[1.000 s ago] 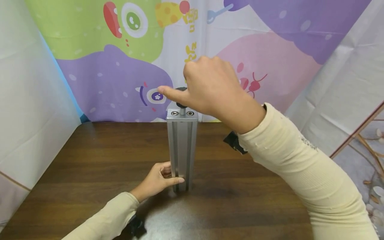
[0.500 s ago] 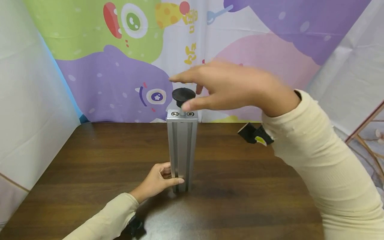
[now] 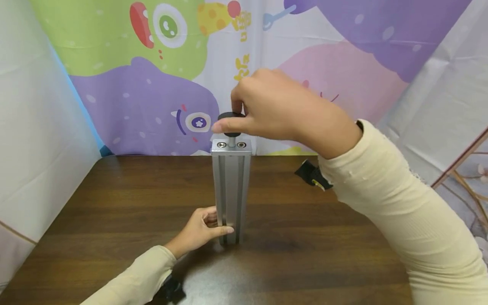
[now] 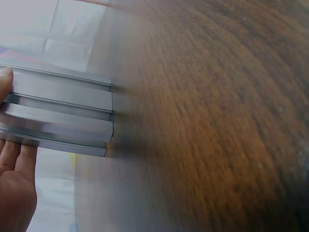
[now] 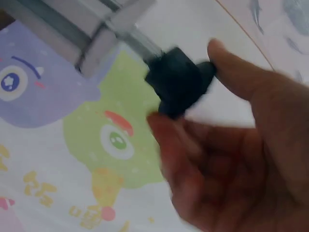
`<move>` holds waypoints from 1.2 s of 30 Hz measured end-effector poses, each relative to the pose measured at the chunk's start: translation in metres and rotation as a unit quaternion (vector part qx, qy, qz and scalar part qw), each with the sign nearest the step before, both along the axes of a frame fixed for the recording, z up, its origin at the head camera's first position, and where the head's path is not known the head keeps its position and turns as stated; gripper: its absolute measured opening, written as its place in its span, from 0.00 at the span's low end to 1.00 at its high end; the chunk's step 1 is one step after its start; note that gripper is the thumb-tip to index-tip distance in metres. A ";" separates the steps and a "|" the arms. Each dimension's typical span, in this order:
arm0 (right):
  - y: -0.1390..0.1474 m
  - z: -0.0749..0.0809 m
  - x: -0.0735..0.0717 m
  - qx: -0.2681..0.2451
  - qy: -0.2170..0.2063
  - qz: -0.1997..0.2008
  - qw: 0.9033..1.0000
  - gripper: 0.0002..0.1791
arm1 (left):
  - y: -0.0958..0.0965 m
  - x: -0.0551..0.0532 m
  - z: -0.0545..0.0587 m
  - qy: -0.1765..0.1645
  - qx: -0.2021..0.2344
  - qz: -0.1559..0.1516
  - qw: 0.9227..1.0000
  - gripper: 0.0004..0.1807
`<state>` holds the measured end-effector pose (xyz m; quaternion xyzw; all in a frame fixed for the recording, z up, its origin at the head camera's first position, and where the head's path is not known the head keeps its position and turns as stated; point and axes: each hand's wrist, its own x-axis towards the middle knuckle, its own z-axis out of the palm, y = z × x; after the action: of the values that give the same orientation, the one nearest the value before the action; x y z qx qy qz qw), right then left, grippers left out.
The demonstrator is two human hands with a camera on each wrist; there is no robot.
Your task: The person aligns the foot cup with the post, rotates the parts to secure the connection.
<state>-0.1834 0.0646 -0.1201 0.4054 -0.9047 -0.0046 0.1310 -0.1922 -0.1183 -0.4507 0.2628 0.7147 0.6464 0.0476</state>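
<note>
An aluminium profile (image 3: pixel 233 190) with lengthwise grooves stands upright on the table (image 3: pixel 305 237). Low down, my left hand (image 3: pixel 198 231) grips it, thumb across the front face and fingers round behind. A metal plate (image 3: pixel 231 151) with two recessed screws caps its top. From the middle of the plate a thin metal stem rises to a black levelling foot (image 5: pixel 176 79), a disc with a thicker hub. Thumb and fingers of my right hand (image 3: pixel 280 106) pinch the edge of the disc from the right. In the left wrist view the profile's bottom end (image 4: pixel 91 101) meets the wood.
Behind the table hangs a cartoon-printed curtain (image 3: pixel 152 101), with pale cloth panels (image 3: pixel 42 140) at both sides. A black wrist-camera mount (image 3: pixel 313 174) hangs under my right wrist, and another (image 3: pixel 173 290) sits at my left.
My right hand has let go of the levelling foot, swung back to the right with fingers spread, then returned to pinch the disc. My left hand and the profile have stayed in place.
</note>
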 end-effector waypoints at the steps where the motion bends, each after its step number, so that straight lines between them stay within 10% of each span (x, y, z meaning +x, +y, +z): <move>1: -0.003 -0.002 0.002 -0.008 0.020 -0.028 0.999 0.29 | 0.000 0.000 0.000 -0.001 0.000 0.001 1.000 0.24; 7: -0.012 -0.010 0.012 -0.027 0.094 -0.114 0.989 0.37 | 0.000 0.001 0.000 0.001 0.002 -0.003 1.000 0.23; 20: -0.010 -0.019 0.014 -0.050 0.099 -0.123 0.986 0.38 | -0.003 0.001 -0.001 0.000 0.005 -0.007 1.000 0.22; 25: 0.002 -0.010 0.008 -0.003 -0.017 -0.035 0.999 0.29 | -0.002 0.001 0.000 -0.003 0.004 -0.002 1.000 0.21; 29: 0.015 -0.001 -0.004 0.051 -0.111 0.099 0.987 0.25 | -0.002 0.001 0.001 -0.003 0.002 -0.002 1.000 0.21; 36: 0.022 0.003 -0.012 0.072 -0.120 0.183 0.973 0.32 | -0.002 0.001 0.002 -0.004 0.000 -0.004 1.000 0.22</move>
<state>-0.1959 0.0866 -0.1175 0.5697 -0.8218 0.0031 -0.0088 -0.1907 -0.1204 -0.4489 0.2630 0.7134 0.6474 0.0530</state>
